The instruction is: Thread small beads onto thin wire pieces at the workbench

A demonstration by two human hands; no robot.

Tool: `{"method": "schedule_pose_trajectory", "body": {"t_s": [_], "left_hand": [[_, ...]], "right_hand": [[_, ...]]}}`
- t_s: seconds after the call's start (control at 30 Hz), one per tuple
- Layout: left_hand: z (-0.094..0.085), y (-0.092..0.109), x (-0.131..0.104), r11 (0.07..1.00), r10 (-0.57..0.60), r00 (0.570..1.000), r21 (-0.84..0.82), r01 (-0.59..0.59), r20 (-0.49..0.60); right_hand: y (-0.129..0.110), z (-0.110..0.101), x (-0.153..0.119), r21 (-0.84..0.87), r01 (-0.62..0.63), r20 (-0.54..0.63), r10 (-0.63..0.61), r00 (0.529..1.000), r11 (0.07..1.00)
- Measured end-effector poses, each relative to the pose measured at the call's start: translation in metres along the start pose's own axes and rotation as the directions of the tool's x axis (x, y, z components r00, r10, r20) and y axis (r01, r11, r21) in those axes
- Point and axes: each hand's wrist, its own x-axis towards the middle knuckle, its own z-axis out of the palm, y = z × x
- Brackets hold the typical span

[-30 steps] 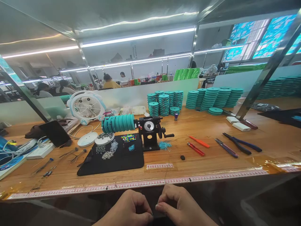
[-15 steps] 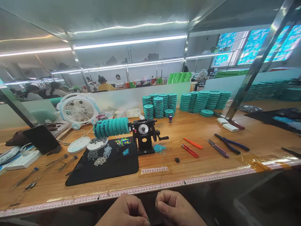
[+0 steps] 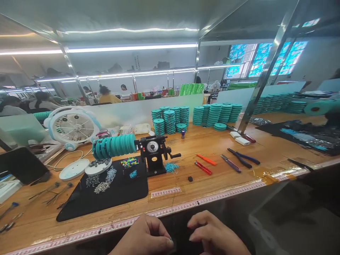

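My left hand [image 3: 148,236] is below the bench's front edge, thumb and forefinger pinched together. A tiny greenish bit shows at its fingertips, too small to name. To its right, my right hand [image 3: 215,233] has its fingers curled loosely and apart, with nothing visible in them. A thin line [image 3: 173,202] runs over the bench edge above the hands. Behind, a black hand-cranked winder with a dial [image 3: 154,156] carries a row of teal spools [image 3: 115,146] on its shaft. Blue small pieces [image 3: 172,168] lie at the winder's base.
A black mat [image 3: 127,193] bears piles of beads and small metal parts. Pliers [image 3: 243,158], cutters [image 3: 230,163], an orange-handled tool [image 3: 205,159] and a red tool [image 3: 203,168] lie on the right. Stacked teal spools [image 3: 169,122] and a fan [image 3: 74,127] stand behind.
The view has turned to the right, so the bench things appear farther left. My right hand has moved away from the left, and its fingers have spread from a closed pose.
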Motion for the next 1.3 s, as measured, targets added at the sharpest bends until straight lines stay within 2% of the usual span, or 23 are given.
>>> {"method": "schedule_pose_trajectory", "body": {"t_s": [0.1, 0.17, 0.2, 0.3, 0.43, 0.63, 0.7, 0.8, 0.87, 0.93, 1.03, 1.3], "left_hand": [[-0.004, 0.005, -0.005, 0.995, 0.051, 0.999, 0.08, -0.052, 0.018], [-0.009, 0.005, -0.008, 0.993, 0.064, 0.998, 0.103, -0.063, -0.004], [-0.011, 0.004, -0.009, 0.993, 0.05, 0.998, 0.109, -0.047, -0.029], [-0.017, -0.001, -0.011, 0.996, -0.019, 0.997, 0.089, 0.025, -0.077], [-0.02, -0.006, -0.009, 0.999, -0.016, 0.999, 0.046, 0.018, -0.033], [-0.019, -0.011, -0.001, 1.0, 0.016, 1.0, 0.023, -0.016, -0.002], [-0.018, -0.014, 0.001, 0.999, 0.033, 0.999, -0.011, -0.033, -0.025], [-0.015, -0.019, 0.001, 0.986, 0.121, 0.991, -0.113, -0.126, -0.05], [-0.013, -0.02, -0.004, 0.969, 0.177, 0.98, -0.156, -0.19, -0.094], [-0.012, -0.019, -0.01, 0.958, 0.21, 0.96, -0.156, -0.24, -0.182], [-0.01, -0.016, -0.02, 0.947, 0.241, 0.934, -0.148, -0.286, -0.262], [-0.01, -0.017, -0.025, 0.954, 0.234, 0.945, -0.134, -0.269, -0.227]], "right_hand": [[-0.01, 0.01, 0.025, -0.201, 0.254, 0.096, -0.239, 0.966, 0.946], [-0.009, 0.023, 0.039, -0.286, 0.36, 0.176, -0.321, 0.931, 0.888], [-0.006, 0.03, 0.044, -0.308, 0.386, 0.18, -0.345, 0.921, 0.869], [0.008, 0.047, 0.052, -0.331, 0.409, 0.085, -0.405, 0.91, 0.85], [0.023, 0.06, 0.048, -0.336, 0.39, 0.007, -0.412, 0.911, 0.857], [0.028, 0.061, 0.04, -0.435, 0.403, 0.05, -0.425, 0.904, 0.806], [0.026, 0.06, 0.039, -0.363, 0.345, 0.009, -0.367, 0.93, 0.866], [0.014, 0.056, 0.039, -0.126, 0.076, -0.035, -0.081, 0.996, 0.989], [0.004, 0.053, 0.04, 0.006, -0.109, -0.016, 0.11, 0.994, 0.994], [-0.006, 0.051, 0.041, 0.127, -0.217, 0.015, 0.217, 0.976, 0.968], [-0.016, 0.052, 0.041, 0.262, -0.295, 0.053, 0.291, 0.955, 0.919], [-0.028, 0.055, 0.041, 0.354, -0.327, 0.074, 0.322, 0.944, 0.876]]}}
